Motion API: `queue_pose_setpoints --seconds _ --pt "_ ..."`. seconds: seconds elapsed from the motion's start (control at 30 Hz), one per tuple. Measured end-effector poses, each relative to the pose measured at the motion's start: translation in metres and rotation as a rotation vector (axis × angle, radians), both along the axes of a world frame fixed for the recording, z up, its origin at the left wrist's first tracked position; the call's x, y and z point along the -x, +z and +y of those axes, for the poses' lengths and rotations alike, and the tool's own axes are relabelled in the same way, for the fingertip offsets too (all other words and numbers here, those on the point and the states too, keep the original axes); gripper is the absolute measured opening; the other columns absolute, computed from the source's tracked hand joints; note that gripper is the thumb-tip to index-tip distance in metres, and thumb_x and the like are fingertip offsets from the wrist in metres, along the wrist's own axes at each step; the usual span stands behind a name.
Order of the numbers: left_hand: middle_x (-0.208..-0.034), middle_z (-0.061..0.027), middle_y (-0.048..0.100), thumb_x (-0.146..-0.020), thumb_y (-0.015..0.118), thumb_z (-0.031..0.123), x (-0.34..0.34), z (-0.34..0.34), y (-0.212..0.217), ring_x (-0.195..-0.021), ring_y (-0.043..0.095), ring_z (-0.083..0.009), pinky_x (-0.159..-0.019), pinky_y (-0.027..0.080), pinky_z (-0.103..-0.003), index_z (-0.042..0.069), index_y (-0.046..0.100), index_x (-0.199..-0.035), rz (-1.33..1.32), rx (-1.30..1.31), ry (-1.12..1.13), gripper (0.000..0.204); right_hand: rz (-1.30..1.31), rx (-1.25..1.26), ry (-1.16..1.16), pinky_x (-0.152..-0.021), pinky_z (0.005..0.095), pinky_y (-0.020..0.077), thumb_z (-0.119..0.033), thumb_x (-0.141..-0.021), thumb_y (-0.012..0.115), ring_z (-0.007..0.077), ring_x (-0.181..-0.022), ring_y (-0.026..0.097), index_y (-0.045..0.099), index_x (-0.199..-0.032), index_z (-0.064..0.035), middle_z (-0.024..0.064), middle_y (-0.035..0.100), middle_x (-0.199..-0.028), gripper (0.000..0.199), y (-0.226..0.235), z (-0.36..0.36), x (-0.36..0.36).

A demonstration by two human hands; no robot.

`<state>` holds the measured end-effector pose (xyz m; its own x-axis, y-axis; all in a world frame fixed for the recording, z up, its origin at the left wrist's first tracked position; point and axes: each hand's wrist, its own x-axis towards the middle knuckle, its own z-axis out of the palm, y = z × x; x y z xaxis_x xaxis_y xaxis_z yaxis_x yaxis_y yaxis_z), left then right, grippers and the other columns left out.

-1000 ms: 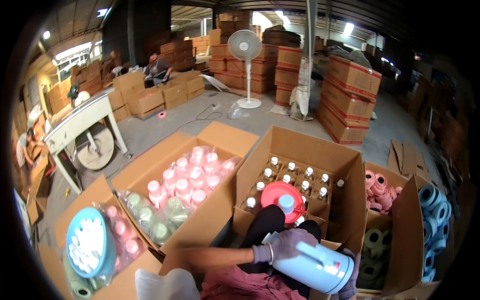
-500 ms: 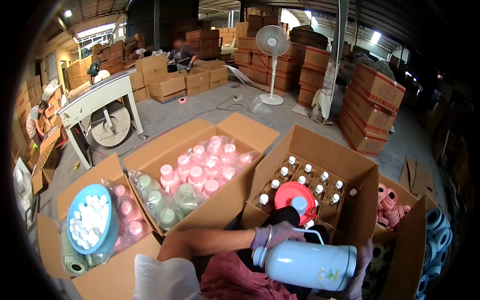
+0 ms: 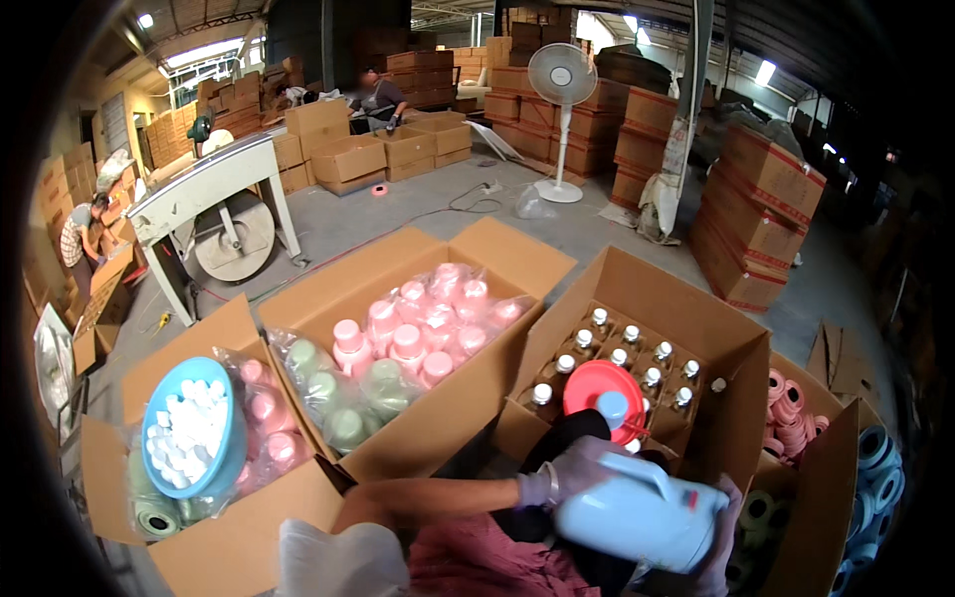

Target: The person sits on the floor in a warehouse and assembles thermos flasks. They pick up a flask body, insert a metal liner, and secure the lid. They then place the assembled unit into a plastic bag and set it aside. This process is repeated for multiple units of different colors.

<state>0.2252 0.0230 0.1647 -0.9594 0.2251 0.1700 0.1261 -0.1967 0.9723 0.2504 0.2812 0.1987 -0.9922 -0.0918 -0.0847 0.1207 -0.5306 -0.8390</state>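
Observation:
A light blue thermos jug with a side handle lies on its side above my lap, blurred by motion. My left hand, in a grey-purple glove, is closed over the jug's left end near the handle. At the right end, my gloved right hand wraps round the jug. Just beyond it is a carton of silvery bottle-shaped liners with white tops, set between cardboard dividers. A red basin rests on these liners, with a small light blue round piece in it.
To the left, a carton holds bagged pink and green jug bodies. A blue basin of white caps sits on another carton. Pink rings and blue rings fill boxes at right. A fan and two people are farther off.
The jug has turned, its printed flower no longer showing, and shifted slightly right. My left hand has moved right and down over its end. The whole view has shifted a little.

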Motion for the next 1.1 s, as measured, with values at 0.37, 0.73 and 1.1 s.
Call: queue_pose_setpoints --seconds 0.37,0.73,1.1 --pt "-0.096 -0.011 0.071 -0.089 0.057 0.017 0.003 -0.03 -0.008 -0.086 0.067 -0.0166 -0.079 0.051 -0.028 0.002 0.068 -0.108 0.216 0.459 -0.183 0.026 0.7 -0.631 0.162 -0.098 0.0406 0.0469 -0.045 -0.097 0.048 0.026 -0.115 0.055 0.032 -0.147 -0.0082 0.0117 0.049 -0.134 0.064 0.05 -0.01 -0.002" --pt "-0.092 -0.0084 0.071 -0.09 0.062 0.013 0.011 -0.045 0.017 -0.085 0.068 -0.0144 -0.073 0.053 -0.029 0.002 0.069 -0.102 0.028 0.406 -0.016 0.018 0.664 -0.854 0.295 -0.117 0.0416 0.0165 -0.07 -0.088 0.047 0.0293 -0.147 0.014 0.026 -0.153 -0.0093 0.0135 0.012 -0.16 0.091 0.038 0.006 0.04" --pt "-0.09 -0.006 0.07 -0.089 0.058 0.007 0.001 -0.073 0.032 -0.081 0.065 -0.0137 -0.071 0.051 -0.028 -0.003 0.07 -0.099 0.175 0.34 0.382 0.019 0.75 -0.459 0.338 -0.115 0.0403 0.0222 -0.02 -0.079 0.064 0.027 -0.139 0.032 0.046 -0.139 -0.0059 0.0159 0.039 -0.146 0.064 0.038 -0.04 0.086"
